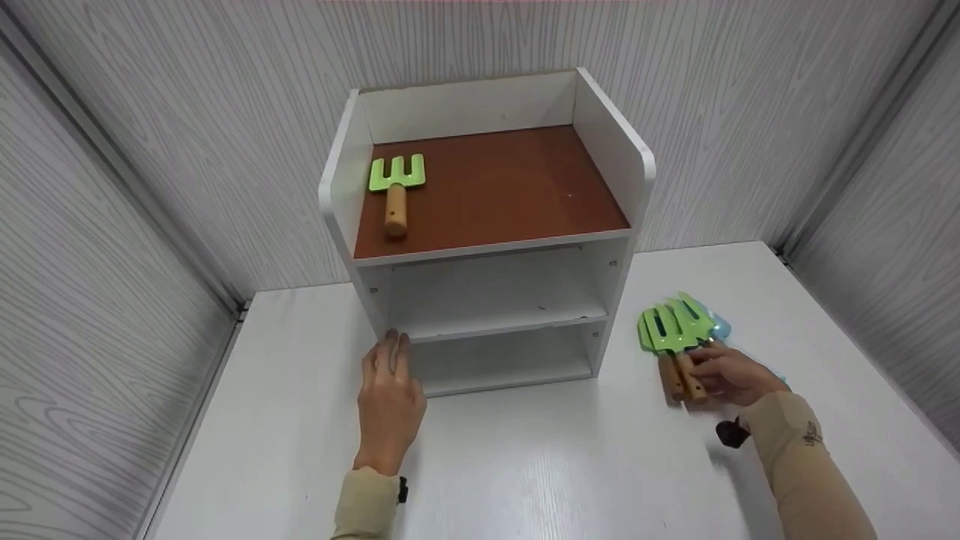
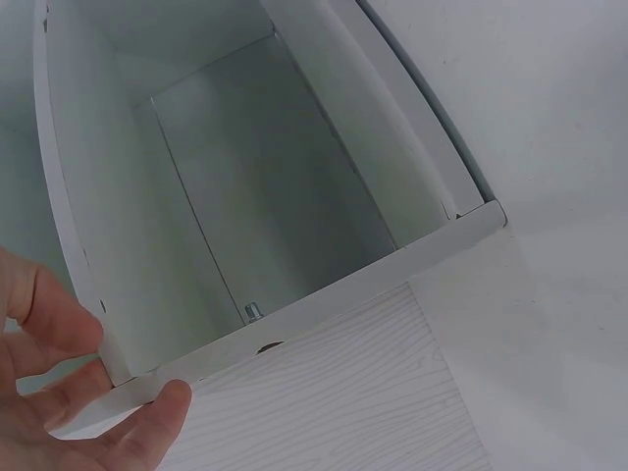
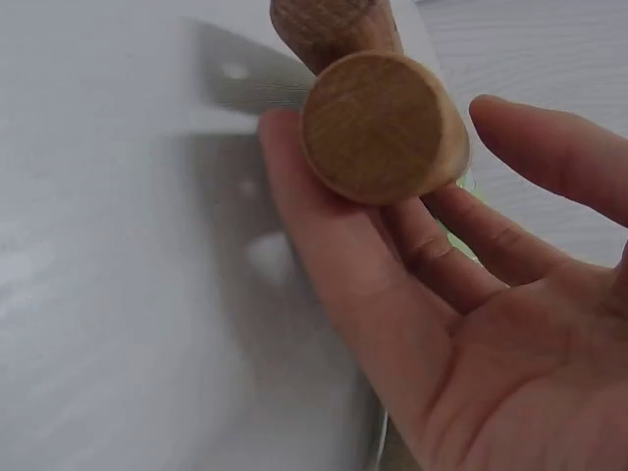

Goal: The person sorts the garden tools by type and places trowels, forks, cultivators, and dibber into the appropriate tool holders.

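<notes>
Right hand, slack-fingered, touches a green, round-wooden-handled fork, likely light, stiff: grip handle beside fingers. Left hand: straight-fingered, no tool.

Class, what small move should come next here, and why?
Probably close the right hand round the nearer wooden handle: digits lie on both sides of it, but in the right wrist view one tip stands apart.

Fork atop shelf unit, tools to unit's right
</notes>
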A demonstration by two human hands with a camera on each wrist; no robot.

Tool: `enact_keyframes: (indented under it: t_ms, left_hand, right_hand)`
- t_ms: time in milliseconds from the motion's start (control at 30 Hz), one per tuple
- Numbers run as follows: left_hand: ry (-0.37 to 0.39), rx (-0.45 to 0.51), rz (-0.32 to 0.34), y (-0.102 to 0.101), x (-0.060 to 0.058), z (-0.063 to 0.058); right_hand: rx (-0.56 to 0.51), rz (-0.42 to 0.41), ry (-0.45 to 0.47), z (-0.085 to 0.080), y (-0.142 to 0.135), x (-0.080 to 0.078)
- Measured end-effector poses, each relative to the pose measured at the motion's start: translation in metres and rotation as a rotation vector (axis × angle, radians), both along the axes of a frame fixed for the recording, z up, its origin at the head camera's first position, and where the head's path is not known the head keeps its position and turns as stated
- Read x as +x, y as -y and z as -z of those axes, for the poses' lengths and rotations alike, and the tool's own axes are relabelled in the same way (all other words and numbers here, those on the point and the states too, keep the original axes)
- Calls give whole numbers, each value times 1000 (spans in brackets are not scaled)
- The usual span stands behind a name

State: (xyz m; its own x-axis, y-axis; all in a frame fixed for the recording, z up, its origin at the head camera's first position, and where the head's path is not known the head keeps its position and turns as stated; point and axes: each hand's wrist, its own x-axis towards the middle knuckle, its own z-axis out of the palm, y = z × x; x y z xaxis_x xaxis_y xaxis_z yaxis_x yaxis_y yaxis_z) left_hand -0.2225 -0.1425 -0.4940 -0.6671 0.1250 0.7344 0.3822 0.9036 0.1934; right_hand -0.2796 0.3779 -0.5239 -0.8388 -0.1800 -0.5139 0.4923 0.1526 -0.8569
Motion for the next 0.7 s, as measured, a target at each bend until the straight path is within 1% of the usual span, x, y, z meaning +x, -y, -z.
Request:
enact_keyframes:
  t_ms: [167,300,400,500,700]
  left_hand:
    - [-6,15,9,0,-1,-1]
    - [-3,16,5,0,0,-2]
    - [9,24,4,0,0,-2]
    - [17,32,4,-1,0,-1]
    - [28,35,5,-1,0,1]
  right_hand:
    - [-31,-36,-27,1,-4,1]
    - [-68,-34,-27,-1,-4,2]
    - [-112,-16,-18,0,-5,2]
    - [-130,-25,-22,1,-7,3]
    - [-89,-62,-38,1,-8,5]
